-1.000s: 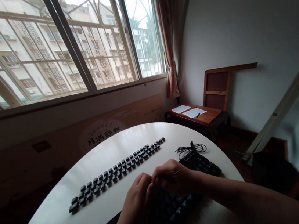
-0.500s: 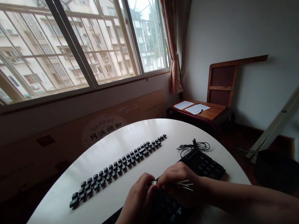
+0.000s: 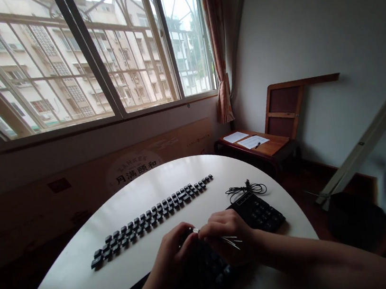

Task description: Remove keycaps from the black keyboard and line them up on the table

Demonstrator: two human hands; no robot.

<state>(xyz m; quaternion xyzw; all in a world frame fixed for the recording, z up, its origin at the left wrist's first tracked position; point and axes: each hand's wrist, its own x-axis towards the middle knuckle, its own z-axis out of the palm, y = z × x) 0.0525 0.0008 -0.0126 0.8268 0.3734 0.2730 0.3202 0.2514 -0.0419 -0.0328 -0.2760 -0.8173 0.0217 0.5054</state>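
A black keyboard [image 3: 259, 209] lies under both hands, its right-hand number keys in view and its middle partly hidden. My right hand [image 3: 228, 230] is closed around a wire keycap puller [image 3: 232, 241], whose thin metal wires stick out below the fingers. Opposite it, my left hand [image 3: 174, 250] is closed, thumb and forefinger meeting the right fingertips. A small white piece [image 3: 196, 230] shows between the two hands; what the left fingers grip is mostly hidden. Beyond the hands, black keycaps [image 3: 149, 217] stand in slanting rows on the white table [image 3: 63, 272].
The keyboard's coiled black cable [image 3: 247, 188] lies behind its right end. Past the round table, a wooden chair [image 3: 275, 145] holds paper sheets [image 3: 253, 142] and a pen. A dark bin-like shape [image 3: 356, 217] stands on the floor at the right, under a barred window [image 3: 126, 53] wall's far side.
Both hands stay over the keyboard with small finger movements. The white piece between the fingertips shows more, and the left fingers have parted slightly. The view has shifted a little.
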